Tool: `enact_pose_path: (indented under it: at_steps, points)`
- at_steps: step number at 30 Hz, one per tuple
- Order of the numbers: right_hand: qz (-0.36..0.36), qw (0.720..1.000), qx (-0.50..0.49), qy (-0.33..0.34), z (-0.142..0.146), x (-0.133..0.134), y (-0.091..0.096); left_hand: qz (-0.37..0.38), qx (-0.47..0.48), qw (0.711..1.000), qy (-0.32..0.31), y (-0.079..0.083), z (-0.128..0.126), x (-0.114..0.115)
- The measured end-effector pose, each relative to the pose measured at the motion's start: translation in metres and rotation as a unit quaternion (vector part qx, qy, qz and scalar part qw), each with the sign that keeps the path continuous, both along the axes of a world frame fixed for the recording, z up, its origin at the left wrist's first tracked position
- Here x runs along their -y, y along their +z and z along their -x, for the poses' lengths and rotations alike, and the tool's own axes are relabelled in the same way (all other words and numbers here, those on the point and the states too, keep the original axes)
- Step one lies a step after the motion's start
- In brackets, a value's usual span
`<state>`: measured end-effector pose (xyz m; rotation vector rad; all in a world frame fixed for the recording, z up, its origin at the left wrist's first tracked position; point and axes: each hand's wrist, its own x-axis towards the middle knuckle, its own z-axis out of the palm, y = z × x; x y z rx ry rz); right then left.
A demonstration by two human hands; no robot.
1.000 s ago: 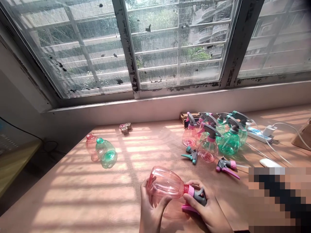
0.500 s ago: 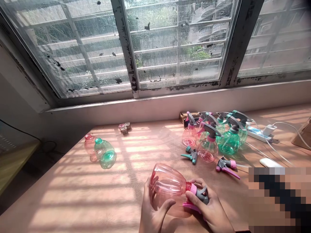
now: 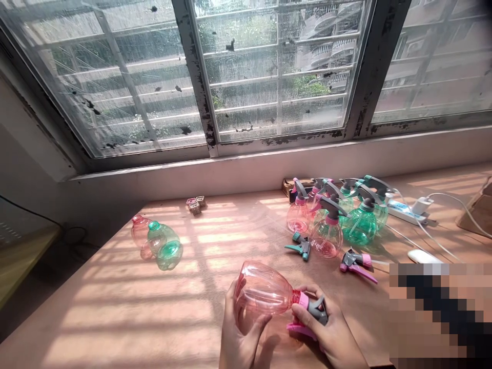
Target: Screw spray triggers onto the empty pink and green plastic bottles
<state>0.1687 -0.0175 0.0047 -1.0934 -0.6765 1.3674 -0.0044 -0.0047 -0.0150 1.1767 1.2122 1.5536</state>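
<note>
A clear pink spray bottle (image 3: 265,289) lies tilted on its side between my hands, just above the table. My left hand (image 3: 242,328) is wrapped round its base end, thumb along the near side. At the neck, my right hand (image 3: 321,320) grips the pink collar of the grey-and-pink trigger sprayer (image 3: 315,310), which sits against the bottle's mouth. Whether the collar is fully threaded I cannot tell. Beyond my hands lie a loose teal-and-grey trigger sprayer (image 3: 300,246) and a loose pink-and-grey trigger sprayer (image 3: 359,264).
Several pink and green bottles with sprayers, including a green one (image 3: 360,225), stand at the back right. Two bottles without sprayers, pink (image 3: 140,230) and green (image 3: 163,243), are at left. Small blocks (image 3: 196,204), a power strip (image 3: 405,211) and a white mouse (image 3: 425,256) also lie there.
The view has shifted slightly. My left thumb has moved a little on the bottle; both hands keep hold of the bottle and its sprayer.
</note>
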Motion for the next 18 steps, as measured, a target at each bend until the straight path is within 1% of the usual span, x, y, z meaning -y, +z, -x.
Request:
enact_pose_path:
  at_steps: [4, 7, 10, 14, 16, 18]
  points:
    - [-0.029, 0.999, 0.019, 0.007, 0.0027, 0.002, -0.0006, 0.022, 0.026, 0.999, 0.005, -0.0017, -0.0001, -0.0018]
    - [-0.021, 1.0, 0.017, 0.015, 0.0024, 0.0022, -0.0009, 0.03, 0.044, 0.999, 0.0, 0.0006, 0.0008, -0.0026]
    - [-0.008, 1.0, 0.006, 0.009, -0.0001, 0.0008, -0.0013, 0.032, 0.012, 0.999, -0.016, 0.0024, 0.0039, -0.0019]
    - [-0.007, 1.0, 0.012, -0.001, -0.0011, -0.0004, -0.0015, 0.004, -0.051, 0.998, -0.024, 0.0007, 0.0065, 0.0006]
    - [-0.01, 1.0, 0.012, -0.006, 0.0004, 0.0002, -0.0009, 0.002, -0.044, 0.999, -0.011, 0.0, 0.0049, 0.0011]
    - [-0.017, 1.0, 0.013, -0.011, 0.0027, 0.0015, -0.0001, 0.019, -0.009, 1.0, 0.005, 0.0007, 0.0023, 0.0008]
